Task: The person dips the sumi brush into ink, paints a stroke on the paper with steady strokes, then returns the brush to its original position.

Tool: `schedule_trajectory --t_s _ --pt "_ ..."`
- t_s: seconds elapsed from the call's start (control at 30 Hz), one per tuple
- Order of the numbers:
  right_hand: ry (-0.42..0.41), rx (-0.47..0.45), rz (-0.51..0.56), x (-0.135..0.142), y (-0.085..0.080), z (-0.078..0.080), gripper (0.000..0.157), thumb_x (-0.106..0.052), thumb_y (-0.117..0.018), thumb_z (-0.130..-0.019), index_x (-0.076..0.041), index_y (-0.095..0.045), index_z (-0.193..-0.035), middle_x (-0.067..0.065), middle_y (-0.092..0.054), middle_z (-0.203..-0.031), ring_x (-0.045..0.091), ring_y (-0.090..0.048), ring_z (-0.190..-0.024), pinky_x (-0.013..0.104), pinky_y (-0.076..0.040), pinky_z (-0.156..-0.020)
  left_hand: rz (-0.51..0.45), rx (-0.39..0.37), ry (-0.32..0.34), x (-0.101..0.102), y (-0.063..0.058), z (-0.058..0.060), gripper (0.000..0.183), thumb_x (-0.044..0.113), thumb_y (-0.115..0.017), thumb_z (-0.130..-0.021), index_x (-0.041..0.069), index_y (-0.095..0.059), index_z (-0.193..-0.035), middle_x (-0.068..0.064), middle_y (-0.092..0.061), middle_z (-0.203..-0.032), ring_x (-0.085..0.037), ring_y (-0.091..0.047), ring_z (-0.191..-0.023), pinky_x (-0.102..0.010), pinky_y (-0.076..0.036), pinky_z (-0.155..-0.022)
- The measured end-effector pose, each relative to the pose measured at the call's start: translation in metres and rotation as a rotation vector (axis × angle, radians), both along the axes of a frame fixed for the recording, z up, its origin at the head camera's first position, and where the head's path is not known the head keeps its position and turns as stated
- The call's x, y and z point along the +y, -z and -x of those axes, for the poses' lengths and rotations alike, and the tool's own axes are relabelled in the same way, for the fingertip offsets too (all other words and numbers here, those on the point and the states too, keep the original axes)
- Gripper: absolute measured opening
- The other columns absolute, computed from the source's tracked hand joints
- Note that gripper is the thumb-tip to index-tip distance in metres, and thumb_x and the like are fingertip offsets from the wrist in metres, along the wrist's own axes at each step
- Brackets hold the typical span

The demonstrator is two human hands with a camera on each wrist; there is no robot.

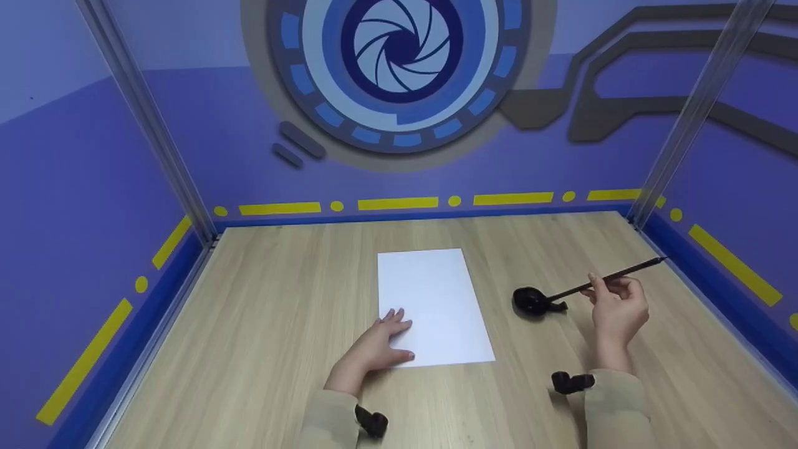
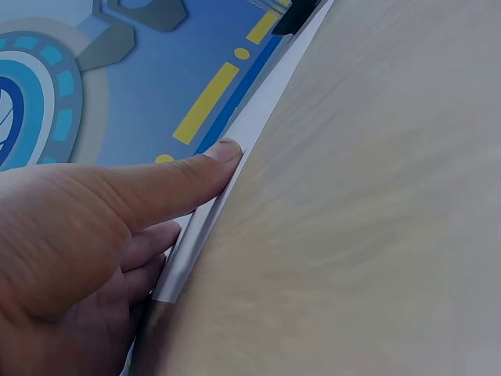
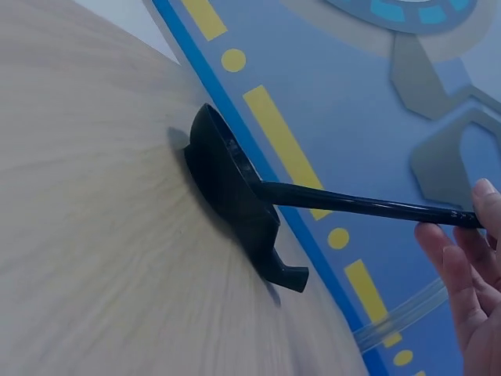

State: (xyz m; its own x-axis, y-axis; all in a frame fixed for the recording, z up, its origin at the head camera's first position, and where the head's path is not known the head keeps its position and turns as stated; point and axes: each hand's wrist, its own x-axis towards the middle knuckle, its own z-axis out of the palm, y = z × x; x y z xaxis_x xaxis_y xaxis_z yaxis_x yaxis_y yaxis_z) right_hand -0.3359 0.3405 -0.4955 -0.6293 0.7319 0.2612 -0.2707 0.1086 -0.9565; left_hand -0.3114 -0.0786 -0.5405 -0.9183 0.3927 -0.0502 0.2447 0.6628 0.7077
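A white sheet of paper [image 1: 433, 287] lies on the table. On its lower left part my left hand [image 1: 377, 346] rests with fingers spread; in the left wrist view the thumb [image 2: 223, 153] lies along the paper's near edge. My right hand [image 1: 618, 315] pinches a thin dark writing brush [image 1: 636, 267] by its handle, between thumb and fingertips. The brush slants down to the left, its tip at a small black dish [image 1: 530, 302] with a short curved spout-like handle. In the right wrist view the brush's lower end meets the dish's rim [image 3: 254, 182]; the dish's contents are hidden.
The wooden tabletop [image 1: 280, 299] is bounded by purple printed walls [image 1: 187, 137] with yellow dashes. Metal posts [image 1: 149, 125] stand at the back corners. Black wrist-worn pieces [image 1: 372, 422] stick out from both sleeves.
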Motion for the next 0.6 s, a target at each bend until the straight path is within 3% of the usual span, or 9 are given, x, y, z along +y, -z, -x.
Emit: schedule_trajectory --t_s 0.33,0.6 --pt "0.071 -0.006 -0.157 0.002 -0.004 -0.004 0.020 -0.013 -0.083 -0.087 -0.008 -0.063 -0.090 -0.025 -0.065 -0.068 -0.008 -0.066 -0.053 0.008 -0.055 -0.054 -0.010 -0.013 -0.005 0.000 0.001 0.000 0.069 0.024 -0.080 -0.089 0.006 -0.053 -0.149 -0.012 -0.032 -0.168 -0.034 -0.020 -0.160 -0.054 -0.019 -0.131" --pt "0.088 0.016 -0.300 -0.003 -0.014 -0.008 0.025 -0.016 -0.082 -0.088 0.003 -0.066 -0.096 -0.029 -0.063 -0.073 -0.011 -0.065 -0.057 0.006 -0.052 -0.055 -0.020 -0.018 -0.003 0.000 0.001 0.000 0.069 0.024 -0.080 -0.089 0.005 -0.053 -0.149 -0.012 -0.032 -0.169 -0.034 -0.020 -0.161 -0.055 -0.018 -0.131"
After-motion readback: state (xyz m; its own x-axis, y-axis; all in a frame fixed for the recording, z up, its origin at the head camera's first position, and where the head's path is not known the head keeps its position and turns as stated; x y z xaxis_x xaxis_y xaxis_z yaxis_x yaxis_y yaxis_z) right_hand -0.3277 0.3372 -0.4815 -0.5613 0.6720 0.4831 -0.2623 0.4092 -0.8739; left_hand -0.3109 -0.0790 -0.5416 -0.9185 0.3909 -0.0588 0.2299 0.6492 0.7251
